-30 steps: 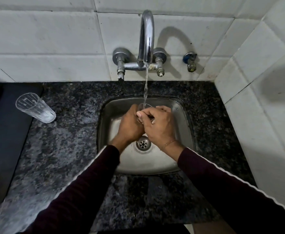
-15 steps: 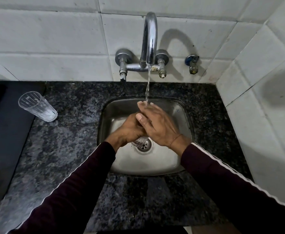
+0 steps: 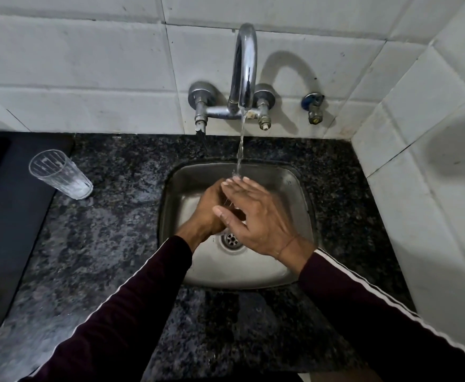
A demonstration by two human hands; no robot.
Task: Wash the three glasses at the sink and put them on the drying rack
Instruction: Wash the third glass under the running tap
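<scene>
We hold our left hand [image 3: 208, 209] and flat, spread right hand [image 3: 256, 216] under the chrome tap's stream [image 3: 239, 150]; whether the left grips a glass, we cannot tell; one ribbed clear glass [image 3: 60, 175] waits on the black granite tabletop [image 3: 110, 216].

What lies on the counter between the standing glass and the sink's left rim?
Only bare, wet-looking speckled counter separates the glass from the sink; nothing stands there in the head view.

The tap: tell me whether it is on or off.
On. A thin stream of water falls from the tap spout onto the right hand fingertips over the sink.
</scene>
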